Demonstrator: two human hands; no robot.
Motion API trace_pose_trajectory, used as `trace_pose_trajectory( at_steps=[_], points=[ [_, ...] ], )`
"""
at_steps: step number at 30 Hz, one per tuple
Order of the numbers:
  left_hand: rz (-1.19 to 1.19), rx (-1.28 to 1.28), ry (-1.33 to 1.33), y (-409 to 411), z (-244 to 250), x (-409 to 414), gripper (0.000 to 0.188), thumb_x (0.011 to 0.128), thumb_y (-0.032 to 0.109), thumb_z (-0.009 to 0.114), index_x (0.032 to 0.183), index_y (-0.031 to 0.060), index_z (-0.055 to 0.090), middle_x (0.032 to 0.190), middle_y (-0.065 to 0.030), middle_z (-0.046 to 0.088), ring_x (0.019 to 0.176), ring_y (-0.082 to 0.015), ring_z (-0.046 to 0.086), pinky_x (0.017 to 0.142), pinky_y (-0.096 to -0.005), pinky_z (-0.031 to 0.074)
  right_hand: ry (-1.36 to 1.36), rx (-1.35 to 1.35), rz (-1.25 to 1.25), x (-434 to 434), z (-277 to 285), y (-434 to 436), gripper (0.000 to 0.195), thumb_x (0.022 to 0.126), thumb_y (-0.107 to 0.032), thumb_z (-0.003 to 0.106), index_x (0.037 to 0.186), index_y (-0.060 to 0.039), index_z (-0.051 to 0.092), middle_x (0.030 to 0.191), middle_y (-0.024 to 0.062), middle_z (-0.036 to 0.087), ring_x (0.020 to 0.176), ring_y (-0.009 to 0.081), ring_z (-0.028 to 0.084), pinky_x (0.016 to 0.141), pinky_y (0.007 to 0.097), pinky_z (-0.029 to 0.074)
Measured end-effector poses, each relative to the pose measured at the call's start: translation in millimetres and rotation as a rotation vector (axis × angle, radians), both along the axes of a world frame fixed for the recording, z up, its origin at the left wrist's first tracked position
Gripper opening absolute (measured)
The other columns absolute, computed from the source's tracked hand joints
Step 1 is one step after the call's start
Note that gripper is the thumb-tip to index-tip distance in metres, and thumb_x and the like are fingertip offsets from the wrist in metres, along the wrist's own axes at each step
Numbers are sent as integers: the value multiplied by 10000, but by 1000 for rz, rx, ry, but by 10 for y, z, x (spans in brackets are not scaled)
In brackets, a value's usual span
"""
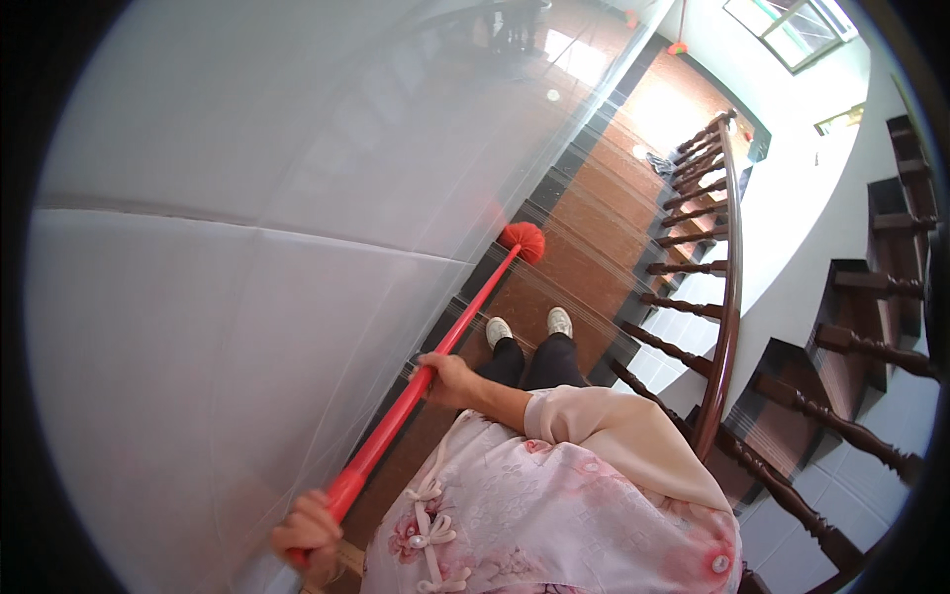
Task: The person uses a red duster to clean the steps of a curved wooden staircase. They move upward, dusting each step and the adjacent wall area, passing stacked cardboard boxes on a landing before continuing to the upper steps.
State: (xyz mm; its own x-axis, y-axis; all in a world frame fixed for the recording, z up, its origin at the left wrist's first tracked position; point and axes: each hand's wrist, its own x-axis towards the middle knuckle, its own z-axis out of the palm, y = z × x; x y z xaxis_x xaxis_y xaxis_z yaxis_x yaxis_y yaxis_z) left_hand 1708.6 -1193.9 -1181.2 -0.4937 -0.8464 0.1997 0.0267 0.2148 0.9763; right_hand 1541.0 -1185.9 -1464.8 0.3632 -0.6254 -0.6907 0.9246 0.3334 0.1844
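A long red pole (386, 427) with a round red-bristled brush head (525, 242) runs diagonally in front of me, along the wall. Its head rests low by the wall, at the dark border of a stair step (575, 271). My right hand (447, 380) is wrapped around the pole at about mid-length. Close to the pole's upper end, my left hand (308, 534) grips it and looks slightly blurred. Both my feet, in white shoes (560, 321), stand on the stairs just right of the pole.
Glossy white wall tiles (223, 319) flank my left. A dark wooden handrail (731, 297) with turned balusters borders the right side. Brown steps with black edges descend to a sunlit landing (668, 96). A dark plastic bag (659, 163) lies near the railing's far end.
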Motion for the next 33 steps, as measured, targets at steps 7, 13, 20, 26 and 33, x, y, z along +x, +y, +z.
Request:
trace_pose_trajectory(
  at_steps=[7, 13, 20, 26, 33],
  points=[
    [44, 26, -154, 253, -1138, -386, 142, 742, 77, 565, 726, 73, 424, 650, -48, 489, 613, -193, 506, 802, -452, 394, 314, 139, 133, -892, -833, -35, 78, 774, -124, 507, 775, -55, 472, 709, 74, 517, 691, 219, 537, 694, 403, 454],
    [595, -238, 258, 272, -125, -328, 219, 808, 258, 486, 680, 81, 473, 551, 2, 446, 512, -136, 456, 592, -349, 376, 31, 72, 113, -1045, -714, 20, 118, 805, -152, 490, 859, -50, 464, 817, 114, 541, 831, 251, 551, 741, 420, 460],
    [322, -226, 149, 712, -397, -1529, 164, 799, 223, 531, 708, 122, 440, 532, 22, 402, 512, -98, 412, 601, -300, 322, -388, -34, 72, -1100, -1113, 219, 68, 785, -95, 459, 757, -34, 449, 793, 113, 530, 770, 248, 537, 704, 391, 451],
    [117, -174, 103, 880, -798, -1777, 219, 811, 154, 539, 733, 133, 336, 528, 32, 376, 496, -80, 394, 634, -298, 304, 22, -100, 50, -2419, -1256, 455, 77, 822, -172, 422, 811, -100, 447, 760, 46, 524, 796, 199, 545, 684, 351, 427],
    [105, -188, 162, 1028, -546, -2144, 148, 802, 144, 498, 719, 138, 376, 532, 47, 342, 514, -69, 341, 627, -274, 291, 3, -110, -28, -2590, -1006, 520, 98, 830, -185, 429, 843, -87, 437, 755, 66, 520, 768, 223, 545, 676, 358, 440]
  ],
)
